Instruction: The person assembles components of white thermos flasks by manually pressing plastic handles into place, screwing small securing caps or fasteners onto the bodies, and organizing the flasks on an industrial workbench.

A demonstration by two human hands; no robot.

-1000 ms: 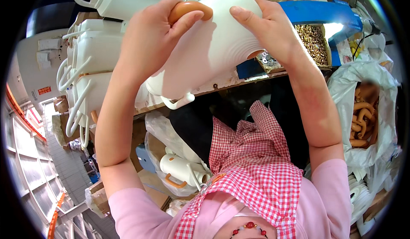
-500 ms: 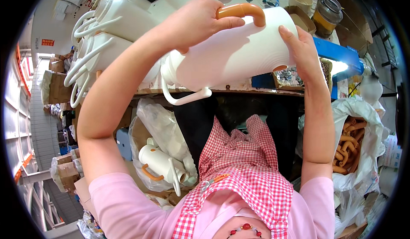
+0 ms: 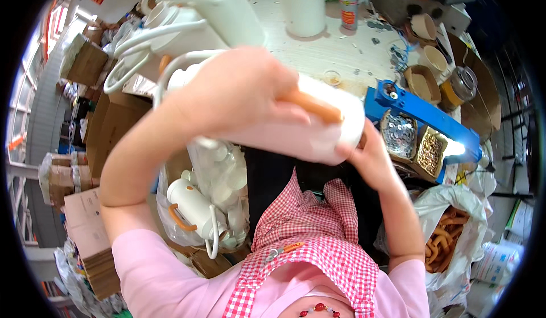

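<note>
The left hand's grip (image 3: 244, 90), blurred, is clamped on the orange-brown handle (image 3: 318, 107) of a white jug (image 3: 318, 142); the right hand's grip (image 3: 369, 156) is closed on its base end. The jug lies sideways in the air at the tabletop's (image 3: 341, 56) near edge, partly hidden by the left hand and forearm. Just beyond the right hand, a blue lamp arm (image 3: 421, 113) crowds the space, with silvery parts (image 3: 399, 133) and brass-coloured parts (image 3: 430, 154) beside it. Behind stand a pale vessel (image 3: 301, 5) and a spray can (image 3: 348, 11). White jugs (image 3: 227, 17) crowd the left; loose handles (image 3: 449, 241) fill a bag at lower right.
</note>
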